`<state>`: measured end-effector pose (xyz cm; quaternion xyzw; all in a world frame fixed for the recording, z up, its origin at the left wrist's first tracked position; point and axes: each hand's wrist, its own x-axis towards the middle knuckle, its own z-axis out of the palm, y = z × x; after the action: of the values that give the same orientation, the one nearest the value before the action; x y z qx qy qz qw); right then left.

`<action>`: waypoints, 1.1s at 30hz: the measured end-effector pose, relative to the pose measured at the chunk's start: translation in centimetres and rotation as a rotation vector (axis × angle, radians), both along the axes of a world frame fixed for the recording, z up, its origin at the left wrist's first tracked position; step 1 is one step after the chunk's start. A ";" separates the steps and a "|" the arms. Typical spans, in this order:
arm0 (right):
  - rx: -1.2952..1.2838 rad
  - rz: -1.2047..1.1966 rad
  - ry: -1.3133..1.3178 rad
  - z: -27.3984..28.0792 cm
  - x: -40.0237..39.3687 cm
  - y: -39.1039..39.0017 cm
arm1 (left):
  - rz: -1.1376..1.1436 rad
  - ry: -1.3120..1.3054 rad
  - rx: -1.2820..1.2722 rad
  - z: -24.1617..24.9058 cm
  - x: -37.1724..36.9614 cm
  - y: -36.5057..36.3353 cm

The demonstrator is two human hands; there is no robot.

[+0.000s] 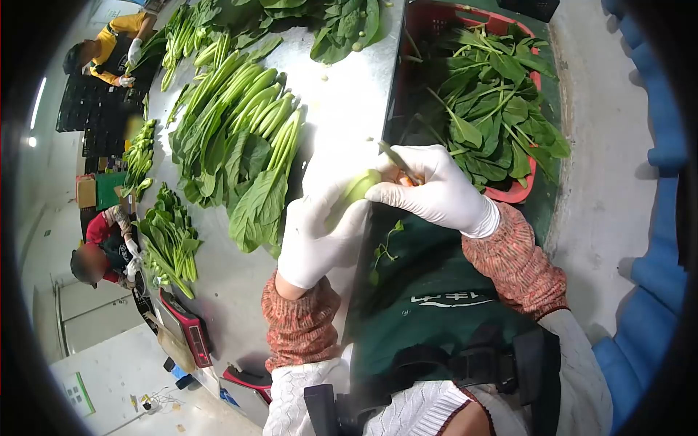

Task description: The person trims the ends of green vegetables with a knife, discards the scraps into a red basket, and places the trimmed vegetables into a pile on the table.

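My left hand (320, 236), in a white glove, is closed around the pale green stalk base of a leafy green (360, 185). My right hand (440, 192), also gloved, is closed on what looks like a small knife (398, 161), with a bit of orange showing between the fingers. Both hands meet over the table's near edge, and the knife is close to the stalk's end. Fingers hide most of the knife and part of the stalk.
Piles of leafy greens (240, 138) lie on the metal table (349, 94). A red crate (520, 192) of loose leaves stands at right. Red scales (193, 338) sit at lower left. Two people work across the table, one in a yellow top (109, 40), one in red (98, 227).
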<state>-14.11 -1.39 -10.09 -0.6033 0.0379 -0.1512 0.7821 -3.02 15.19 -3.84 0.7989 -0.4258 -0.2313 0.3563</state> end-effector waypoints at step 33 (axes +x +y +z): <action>-0.954 -0.206 0.259 -8.6 6.9 -0.2 | -0.039 -0.897 0.256 -4.1 3.0 5.4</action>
<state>-7.22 -1.60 -18.64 -0.9006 0.1205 -0.1520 0.3890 -0.05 20.55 -7.97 0.8494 -0.5207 0.0797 0.0313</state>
